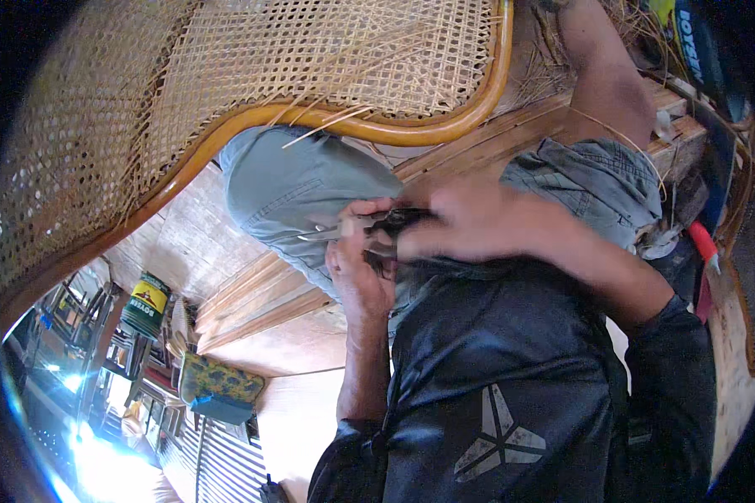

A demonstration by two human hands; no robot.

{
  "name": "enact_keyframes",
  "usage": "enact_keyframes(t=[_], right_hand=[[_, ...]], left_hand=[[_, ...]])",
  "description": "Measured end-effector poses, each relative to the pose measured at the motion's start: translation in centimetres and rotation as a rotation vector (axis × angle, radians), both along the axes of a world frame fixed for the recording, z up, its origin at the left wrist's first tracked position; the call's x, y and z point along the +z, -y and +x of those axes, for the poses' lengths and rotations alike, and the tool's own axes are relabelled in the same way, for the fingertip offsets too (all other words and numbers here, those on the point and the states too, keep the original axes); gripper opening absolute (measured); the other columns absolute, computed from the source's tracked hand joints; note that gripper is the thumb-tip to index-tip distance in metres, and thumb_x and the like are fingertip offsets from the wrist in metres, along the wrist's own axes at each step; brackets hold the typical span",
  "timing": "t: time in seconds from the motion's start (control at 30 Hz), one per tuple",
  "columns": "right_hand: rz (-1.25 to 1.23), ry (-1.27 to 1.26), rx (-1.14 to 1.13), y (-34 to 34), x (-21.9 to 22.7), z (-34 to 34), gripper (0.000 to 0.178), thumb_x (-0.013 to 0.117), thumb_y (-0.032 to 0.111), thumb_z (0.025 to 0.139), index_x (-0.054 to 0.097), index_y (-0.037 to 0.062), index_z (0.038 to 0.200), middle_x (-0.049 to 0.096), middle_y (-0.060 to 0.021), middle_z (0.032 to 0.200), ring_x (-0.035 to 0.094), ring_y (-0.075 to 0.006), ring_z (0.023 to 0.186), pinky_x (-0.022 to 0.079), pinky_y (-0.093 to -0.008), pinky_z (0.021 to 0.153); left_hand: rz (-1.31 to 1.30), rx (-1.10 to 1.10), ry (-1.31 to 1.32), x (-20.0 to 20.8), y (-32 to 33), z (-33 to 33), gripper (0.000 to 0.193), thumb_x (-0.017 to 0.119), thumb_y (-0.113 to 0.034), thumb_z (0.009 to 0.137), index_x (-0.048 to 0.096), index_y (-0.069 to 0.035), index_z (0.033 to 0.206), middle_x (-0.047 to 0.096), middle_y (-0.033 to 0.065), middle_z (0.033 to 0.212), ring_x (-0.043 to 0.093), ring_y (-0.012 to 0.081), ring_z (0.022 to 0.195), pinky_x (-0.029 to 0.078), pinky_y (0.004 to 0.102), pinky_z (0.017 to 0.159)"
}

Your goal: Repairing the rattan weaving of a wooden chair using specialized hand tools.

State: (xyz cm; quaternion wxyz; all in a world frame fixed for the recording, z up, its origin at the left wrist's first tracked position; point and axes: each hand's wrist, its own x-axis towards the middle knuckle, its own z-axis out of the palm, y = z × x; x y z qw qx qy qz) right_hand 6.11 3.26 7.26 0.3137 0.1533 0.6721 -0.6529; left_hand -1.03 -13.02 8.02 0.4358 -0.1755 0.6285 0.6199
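Note:
In front of my torso, my left hand (362,264) is closed around a tool with a thin, pointed metal blade (317,235) and dark handles (403,220). The blade points left, past my fingers; whether it is scissors or another pointed tool is unclear. My right hand (470,220) is at the dark handles, its fingers smeared by motion, so their grip cannot be made out. Beyond my hands, a woven cane panel (327,59) in a curved, varnished wooden frame (377,129) lies across the far side. Loose cane strands (325,127) stick out over its near edge.
My knees in grey-green shorts (302,180) are spread under my hands, over wooden planks (260,285). A green and yellow can (146,303) stands at the left, near a patterned cushion (220,381). A red-handled object (703,243) lies at the right. Cane scraps (535,75) litter the far floor.

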Motion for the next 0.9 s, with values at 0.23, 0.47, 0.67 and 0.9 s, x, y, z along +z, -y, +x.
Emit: enact_keyframes(t=[0.23, 0.47, 0.67, 0.9], right_hand=[[0.087, 0.028, -0.468, -5.8, -7.5, -3.6, 0.026, 0.059, 0.028, 0.083, 0.055, 0.0026, 0.077, 0.056, -0.0041, 0.060, 0.057, -0.0118, 0.049, 0.045, -0.0249, 0.043], [0.088, 0.134, -0.427, -5.4, -8.5, -5.0, 0.027, 0.061, 0.028, 0.082, 0.054, 0.0030, 0.076, 0.054, -0.0036, 0.056, 0.053, -0.0097, 0.040, 0.040, -0.0234, 0.034], [0.797, -0.145, -0.171, -3.1, -9.0, -5.0, 0.034, 0.067, 0.033, 0.075, 0.055, 0.0020, 0.080, 0.060, -0.0122, 0.068, 0.060, -0.0255, 0.061, 0.048, -0.0346, 0.056], [0.663, -0.119, -0.176, -3.7, -8.7, -4.9, 0.036, 0.066, 0.036, 0.074, 0.056, 0.0034, 0.083, 0.060, -0.0151, 0.075, 0.059, -0.0317, 0.070, 0.046, -0.0388, 0.063]], left_hand=[[0.042, -0.134, 0.043, -0.9, -0.6, -0.6, 0.039, 0.045, -0.038, 0.088, 0.053, -0.001, 0.098, 0.060, 0.0122, 0.091, 0.040, 0.0063, 0.051, 0.029, 0.0187, 0.042], [0.113, -0.074, 0.101, -1.7, -0.4, -0.8, 0.027, 0.042, -0.025, 0.090, 0.051, -0.001, 0.099, 0.061, 0.0135, 0.092, 0.038, 0.0069, 0.042, 0.030, 0.0208, 0.036], [0.110, -0.135, 0.083, -1.5, -0.5, -0.8, 0.037, 0.045, -0.035, 0.090, 0.051, -0.001, 0.102, 0.059, 0.0134, 0.096, 0.040, 0.0062, 0.054, 0.031, 0.0184, 0.047], [0.073, -0.143, 0.070, -1.5, -1.0, -0.7, 0.034, 0.041, -0.033, 0.091, 0.053, -0.002, 0.099, 0.057, 0.0060, 0.070, 0.036, 0.0065, 0.040, 0.026, 0.0206, 0.036]])
